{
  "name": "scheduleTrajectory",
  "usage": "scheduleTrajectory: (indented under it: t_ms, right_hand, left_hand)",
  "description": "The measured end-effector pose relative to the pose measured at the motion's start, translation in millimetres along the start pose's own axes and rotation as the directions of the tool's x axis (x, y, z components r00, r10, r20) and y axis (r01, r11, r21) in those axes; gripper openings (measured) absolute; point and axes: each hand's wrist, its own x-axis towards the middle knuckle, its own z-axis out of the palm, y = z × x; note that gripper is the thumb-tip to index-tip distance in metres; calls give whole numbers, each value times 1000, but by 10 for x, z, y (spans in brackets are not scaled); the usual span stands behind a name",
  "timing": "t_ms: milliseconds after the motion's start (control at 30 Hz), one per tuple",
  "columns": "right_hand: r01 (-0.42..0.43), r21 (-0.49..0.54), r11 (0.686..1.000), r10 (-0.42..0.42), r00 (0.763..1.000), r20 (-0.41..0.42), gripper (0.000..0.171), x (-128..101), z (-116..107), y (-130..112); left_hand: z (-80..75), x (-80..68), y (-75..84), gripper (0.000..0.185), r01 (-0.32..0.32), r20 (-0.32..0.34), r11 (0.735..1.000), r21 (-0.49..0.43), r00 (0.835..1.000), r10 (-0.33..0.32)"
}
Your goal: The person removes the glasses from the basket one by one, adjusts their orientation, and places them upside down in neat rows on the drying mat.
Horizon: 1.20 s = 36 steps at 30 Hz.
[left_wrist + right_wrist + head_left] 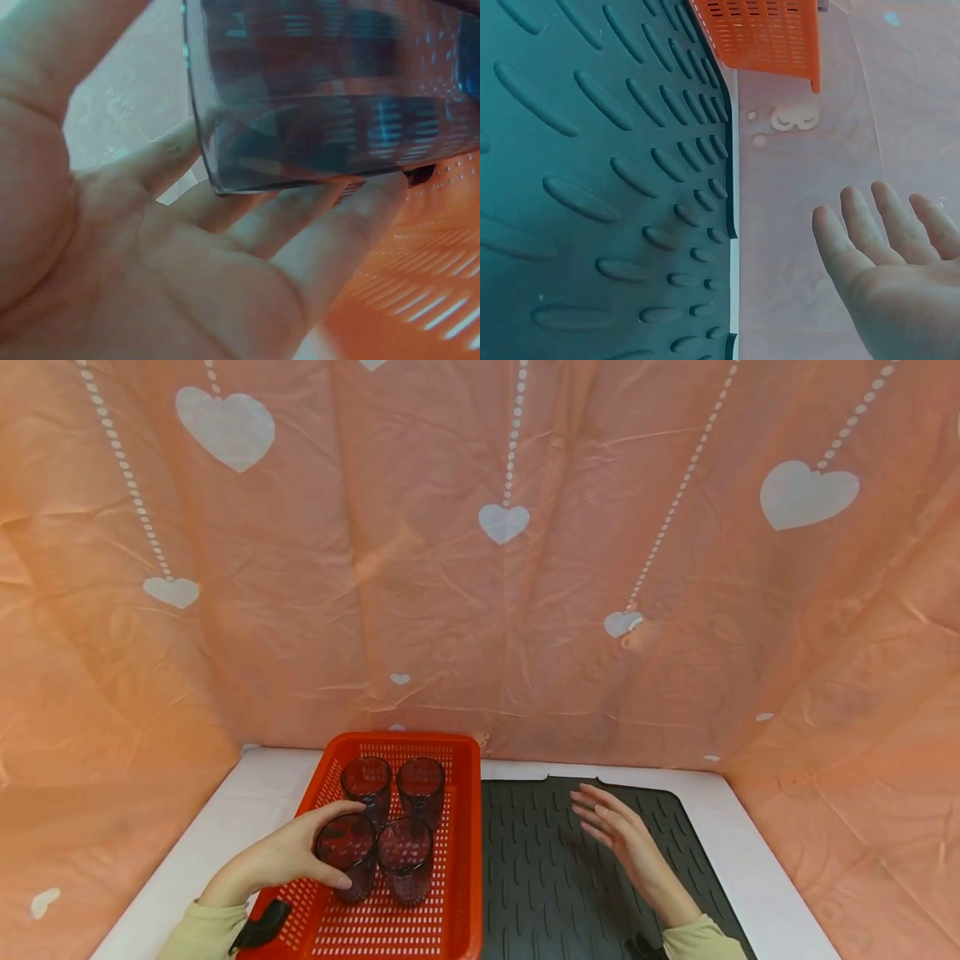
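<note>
In the red plastic basket (467,893) stand several clear drinking glasses, tinted dark by the light. My left hand (288,852) curves round the near-left glass (358,877), thumb on the near side and index finger on the far side. Close up in the left wrist view, that glass (315,97) lies against the fingers (352,225). Touching or nearly touching it is the near-right glass (408,881); two more, the far-left glass (367,785) and far-right glass (422,787), stand behind. My right hand (622,839) hovers over the dark ribbed mat (525,860), fingers extended, holding nothing.
The mat lies directly right of the basket on a white table (780,910). A pink curtain (450,610) printed with white hearts encloses the back and both sides. A black handle (262,927) sits at the basket's left rim by my left wrist.
</note>
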Motion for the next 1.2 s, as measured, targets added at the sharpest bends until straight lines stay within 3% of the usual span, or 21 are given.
scheduleTrajectory:
  t_ms: [267, 400, 800, 1000, 1200]
  right_hand:
    - [-7, 22, 1000, 6, 1000, 14, 48, -10, 36, 66]
    - [-15, 36, 999, 14, 1000, 12, 48, -7, 63, 96]
    - [-43, 75, 996, 43, 999, -1, 49, -11, 117, 141]
    - [1, 83, 997, -1, 1000, -3, 48, -1, 119, 117]
    - [44, 95, 995, -43, 999, -15, 45, 18, 106, 131]
  left_hand:
    - [22, -1, -54, 84, -10, 20, 995, -101, 1000, 12]
    - [35, -22, -59, 80, -26, 8, 997, -77, 1000, 27]
    - [106, -92, -64, 79, 55, -160, 987, 149, 987, -30]
    - [128, -119, -33, 77, 41, -211, 990, 136, 977, -11]
    - [99, -165, 40, 81, 57, -295, 988, 140, 955, -13]
